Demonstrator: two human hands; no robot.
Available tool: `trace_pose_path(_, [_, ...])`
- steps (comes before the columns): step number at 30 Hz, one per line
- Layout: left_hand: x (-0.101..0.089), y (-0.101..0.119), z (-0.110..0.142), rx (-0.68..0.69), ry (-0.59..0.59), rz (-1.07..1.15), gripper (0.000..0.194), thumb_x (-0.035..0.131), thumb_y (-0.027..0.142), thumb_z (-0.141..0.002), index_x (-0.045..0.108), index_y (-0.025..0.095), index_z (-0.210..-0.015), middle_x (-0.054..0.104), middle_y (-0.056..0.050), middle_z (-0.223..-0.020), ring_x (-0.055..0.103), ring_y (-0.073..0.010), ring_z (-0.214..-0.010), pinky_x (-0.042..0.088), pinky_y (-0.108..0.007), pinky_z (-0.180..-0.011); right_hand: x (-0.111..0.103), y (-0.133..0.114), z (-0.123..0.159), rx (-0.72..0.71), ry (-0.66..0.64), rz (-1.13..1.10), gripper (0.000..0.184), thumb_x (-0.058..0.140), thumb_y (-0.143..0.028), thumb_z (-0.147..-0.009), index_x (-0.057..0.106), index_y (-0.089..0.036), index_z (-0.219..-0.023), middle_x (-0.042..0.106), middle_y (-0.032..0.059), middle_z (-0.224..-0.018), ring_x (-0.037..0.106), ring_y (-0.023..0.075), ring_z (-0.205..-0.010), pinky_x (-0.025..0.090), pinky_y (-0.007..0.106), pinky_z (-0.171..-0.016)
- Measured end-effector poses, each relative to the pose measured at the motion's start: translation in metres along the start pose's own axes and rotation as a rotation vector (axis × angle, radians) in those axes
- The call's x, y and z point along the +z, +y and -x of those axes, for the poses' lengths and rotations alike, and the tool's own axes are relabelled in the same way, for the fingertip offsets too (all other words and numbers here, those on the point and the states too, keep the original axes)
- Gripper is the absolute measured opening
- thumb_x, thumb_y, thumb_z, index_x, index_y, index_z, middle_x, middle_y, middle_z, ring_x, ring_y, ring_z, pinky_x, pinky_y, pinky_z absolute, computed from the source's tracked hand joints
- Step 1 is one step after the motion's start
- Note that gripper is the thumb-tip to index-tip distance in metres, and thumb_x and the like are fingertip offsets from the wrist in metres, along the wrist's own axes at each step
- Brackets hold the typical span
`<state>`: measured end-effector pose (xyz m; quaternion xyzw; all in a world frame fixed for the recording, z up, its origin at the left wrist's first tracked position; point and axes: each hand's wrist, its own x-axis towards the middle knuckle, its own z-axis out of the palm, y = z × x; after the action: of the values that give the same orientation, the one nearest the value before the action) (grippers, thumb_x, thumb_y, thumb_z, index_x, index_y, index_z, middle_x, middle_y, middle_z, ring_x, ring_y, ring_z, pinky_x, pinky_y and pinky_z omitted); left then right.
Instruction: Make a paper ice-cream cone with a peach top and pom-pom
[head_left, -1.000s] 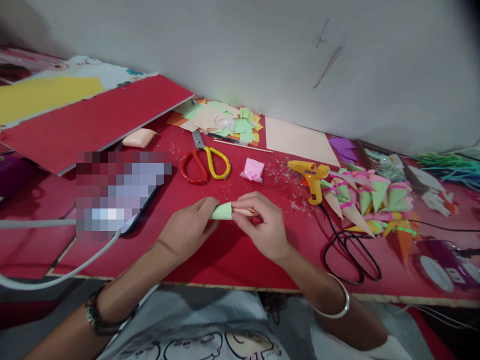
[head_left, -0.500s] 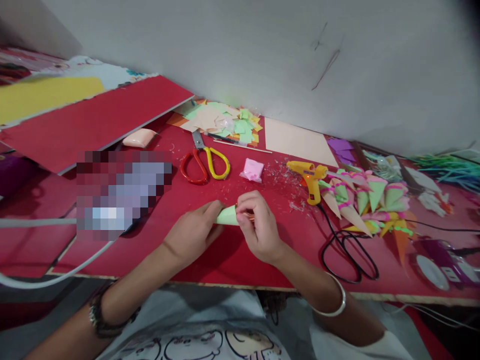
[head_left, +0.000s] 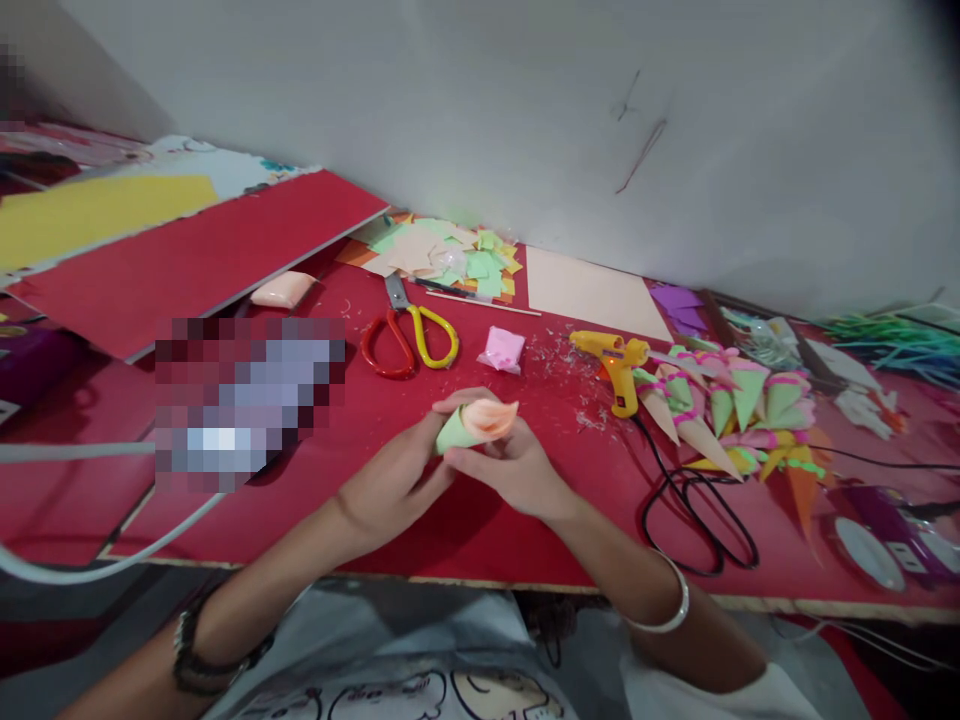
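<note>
Between my two hands is a small paper cone point(head_left: 459, 430), pale green outside with peach-coloured folds point(head_left: 491, 418) showing at its wide end, which points right. My left hand point(head_left: 401, 465) is closed round the narrow green end; part of the cone is hidden by its fingers. My right hand point(head_left: 521, 472) grips it from the right, thumb on the near side below the rim and fingers behind. Beyond the hands lie a small pink packet point(head_left: 503, 350) and scissors point(head_left: 409, 335) with one red and one yellow handle loop.
A yellow glue gun point(head_left: 616, 368) with a looped black cord lies right, beside a heap of finished paper cones point(head_left: 739, 395). Cut paper pieces point(head_left: 450, 255) and a peach sheet point(head_left: 592, 292) lie along the wall. Left are a blurred-out device point(head_left: 262, 400) and a red board point(head_left: 202, 260).
The cone has turned so its wide end with peach folds shows. My right hand has shifted from pinching at its opening to gripping its near side. The view has tilted slightly upward.
</note>
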<state>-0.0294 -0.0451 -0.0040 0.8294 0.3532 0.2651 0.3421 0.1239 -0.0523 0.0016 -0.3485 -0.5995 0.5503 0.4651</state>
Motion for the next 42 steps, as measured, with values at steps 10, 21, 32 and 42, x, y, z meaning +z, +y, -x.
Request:
trace_pose_path(10, [-0.051, -0.027, 0.015, -0.3, 0.41, -0.771, 0.055, 0.047, 0.038, -0.079, 0.027, 0.024, -0.129, 0.047, -0.01, -0.121, 0.028, -0.0291, -0.124, 0.0, -0.052, -0.103, -0.006, 0.007, -0.003, 0.066, 0.204, 0.04, 0.019, 0.064, -0.025, -0.066, 0.057, -0.017, -0.081, 0.062, 0.0023, -0.082, 0.057, 0.0132, -0.076, 0.046, 0.028, -0.075])
trace_pose_path(21, [-0.025, 0.011, 0.0, -0.076, 0.088, -0.143, 0.052, 0.049, 0.037, -0.078, 0.032, 0.018, -0.123, 0.042, -0.01, -0.122, 0.039, -0.0212, -0.113, 0.035, -0.036, -0.094, -0.004, 0.003, 0.003, -0.036, 0.179, 0.441, 0.018, 0.063, -0.033, -0.069, 0.057, -0.017, -0.074, 0.06, 0.0012, -0.07, 0.055, 0.0136, -0.064, 0.045, 0.026, -0.064])
trace_pose_path(32, [0.011, 0.02, -0.006, -0.051, 0.272, 0.1, 0.038, 0.054, 0.025, -0.077, 0.044, 0.02, -0.113, 0.045, -0.006, -0.106, 0.049, -0.0165, -0.099, 0.04, -0.031, -0.089, -0.007, 0.002, 0.009, -0.249, 0.063, 0.876, 0.018, 0.052, -0.025, -0.075, 0.051, -0.021, -0.092, 0.053, 0.0036, -0.086, 0.051, 0.0162, -0.076, 0.042, 0.026, -0.063])
trace_pose_path(42, [-0.009, 0.018, -0.005, -0.036, 0.267, 0.078, 0.027, 0.046, 0.02, -0.079, 0.052, 0.018, -0.106, 0.05, -0.007, -0.106, 0.049, -0.0173, -0.101, 0.04, -0.03, -0.089, -0.005, -0.007, 0.002, -0.192, -0.053, 0.536, 0.024, 0.054, -0.018, -0.075, 0.05, -0.02, -0.098, 0.05, 0.0053, -0.095, 0.052, 0.0146, -0.086, 0.046, 0.027, -0.074])
